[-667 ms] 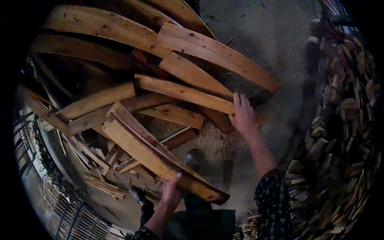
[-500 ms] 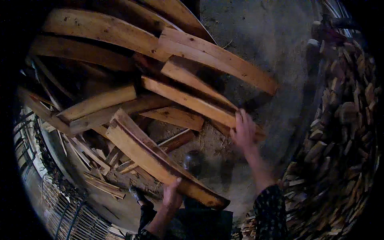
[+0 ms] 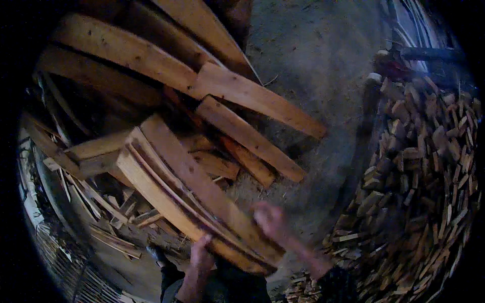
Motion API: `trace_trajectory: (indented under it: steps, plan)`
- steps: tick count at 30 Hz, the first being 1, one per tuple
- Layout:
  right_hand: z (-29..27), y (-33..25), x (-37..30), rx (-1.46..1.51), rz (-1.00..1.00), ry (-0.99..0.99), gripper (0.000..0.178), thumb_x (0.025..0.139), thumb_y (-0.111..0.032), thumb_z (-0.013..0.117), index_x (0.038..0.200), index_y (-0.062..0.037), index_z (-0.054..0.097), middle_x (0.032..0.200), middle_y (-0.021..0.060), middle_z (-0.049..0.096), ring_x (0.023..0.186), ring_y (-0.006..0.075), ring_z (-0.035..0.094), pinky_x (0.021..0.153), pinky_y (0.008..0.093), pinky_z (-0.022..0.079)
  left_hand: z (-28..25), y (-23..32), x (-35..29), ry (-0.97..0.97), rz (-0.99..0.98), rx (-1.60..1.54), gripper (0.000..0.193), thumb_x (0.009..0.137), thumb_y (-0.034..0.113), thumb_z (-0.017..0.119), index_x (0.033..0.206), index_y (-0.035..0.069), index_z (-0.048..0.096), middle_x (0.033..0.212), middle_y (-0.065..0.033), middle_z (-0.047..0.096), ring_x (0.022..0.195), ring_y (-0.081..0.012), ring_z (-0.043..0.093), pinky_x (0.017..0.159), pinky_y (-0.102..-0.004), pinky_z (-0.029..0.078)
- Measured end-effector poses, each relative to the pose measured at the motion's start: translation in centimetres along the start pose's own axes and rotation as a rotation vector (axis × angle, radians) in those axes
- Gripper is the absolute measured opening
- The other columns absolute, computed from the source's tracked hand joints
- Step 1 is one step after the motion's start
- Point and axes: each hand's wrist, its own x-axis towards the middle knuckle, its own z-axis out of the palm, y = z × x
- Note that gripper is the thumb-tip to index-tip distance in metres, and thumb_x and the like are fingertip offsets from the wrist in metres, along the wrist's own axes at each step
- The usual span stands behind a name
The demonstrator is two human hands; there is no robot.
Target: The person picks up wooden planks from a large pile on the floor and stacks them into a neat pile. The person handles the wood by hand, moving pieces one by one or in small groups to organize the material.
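Observation:
My left hand (image 3: 201, 255) is closed round the near lower edge of several stacked wooden boards (image 3: 164, 199), held slanting in front of me. A wider reddish-brown board (image 3: 189, 174) lies along the right side of this stack. My right hand (image 3: 272, 222) is at the right edge of that wider board, near its lower end. It looks curled, but motion blurs the fingers, so its grip is unclear. Beyond the stack, a single plank (image 3: 252, 141) lies on the heap, below a longer board (image 3: 262, 98).
Long boards (image 3: 126, 48) are heaped at the upper left. Thin scrap sticks (image 3: 116, 242) lie on the ground at lower left, by a barred metal frame (image 3: 76, 272). A large pile of split wood (image 3: 419, 177) fills the right side. Bare ground (image 3: 313, 55) runs between.
My right hand has drawn a board from the heap toward me, and it now lies against the stack in my left hand. The view has shifted slightly.

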Motion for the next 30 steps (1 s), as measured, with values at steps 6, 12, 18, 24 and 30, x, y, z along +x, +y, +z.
trace_trajectory:
  steps: [6, 12, 18, 24, 30]
  plan:
    - [-10.9, -2.4, 18.9, -0.522, -0.278, 0.485, 0.040, 0.075, -0.019, 0.059, 0.106, 0.0022, 0.048, 0.105, 0.0137, 0.052, 0.090, 0.0170, 0.052, 0.078, 0.0299, 0.042, 2.9, 0.6, 3.1, 0.307, 0.093, -0.020, 0.017, 0.079, 0.019, 0.060, 0.087, 0.005, 0.057, 0.066, -0.0043, 0.051, 0.056, -0.0160, 0.048, 0.051, -0.0319, 0.044]
    - [-11.2, -2.8, 17.3, -0.554, 0.119, 0.097, 0.037, 0.069, -0.025, 0.065, 0.092, 0.0018, 0.057, 0.108, 0.0137, 0.052, 0.093, 0.0177, 0.052, 0.082, 0.0294, 0.041, -1.7, -0.1, 1.6, 0.398, 0.018, 0.078, 0.018, 0.079, 0.019, 0.060, 0.086, 0.003, 0.057, 0.062, -0.0058, 0.049, 0.056, -0.0170, 0.048, 0.050, -0.0328, 0.043]
    - [-6.6, 5.0, 14.3, -0.417, -0.100, 0.079, 0.029, 0.068, -0.023, 0.064, 0.083, 0.0002, 0.057, 0.104, 0.0147, 0.051, 0.092, 0.0212, 0.051, 0.076, 0.0344, 0.041, -9.8, -3.4, 1.4, 0.231, 0.026, 0.040, 0.029, 0.083, 0.023, 0.055, 0.102, 0.002, 0.050, 0.070, -0.0076, 0.052, 0.060, -0.0188, 0.050, 0.054, -0.0332, 0.044]
    - [-7.4, 7.2, 12.6, -0.389, -0.157, 0.012, 0.023, 0.068, -0.020, 0.064, 0.082, -0.0029, 0.056, 0.085, 0.0133, 0.049, 0.080, 0.0284, 0.052, 0.069, 0.0368, 0.042, -5.5, -2.5, 2.2, -0.034, 0.056, 0.231, 0.041, 0.085, 0.030, 0.051, 0.113, 0.001, 0.046, 0.087, -0.0107, 0.055, 0.074, -0.0226, 0.054, 0.063, -0.0339, 0.046]
    - [-3.2, 8.9, 2.3, -0.404, -0.093, 0.165, 0.022, 0.070, -0.012, 0.063, 0.088, -0.0019, 0.055, 0.092, 0.0154, 0.050, 0.082, 0.0316, 0.051, 0.069, 0.0364, 0.042, 3.5, -0.4, 1.6, -0.016, 0.033, 0.580, 0.050, 0.087, 0.030, 0.047, 0.125, 0.006, 0.026, 0.113, -0.0119, 0.035, 0.100, -0.0274, 0.041, 0.082, -0.0384, 0.037]
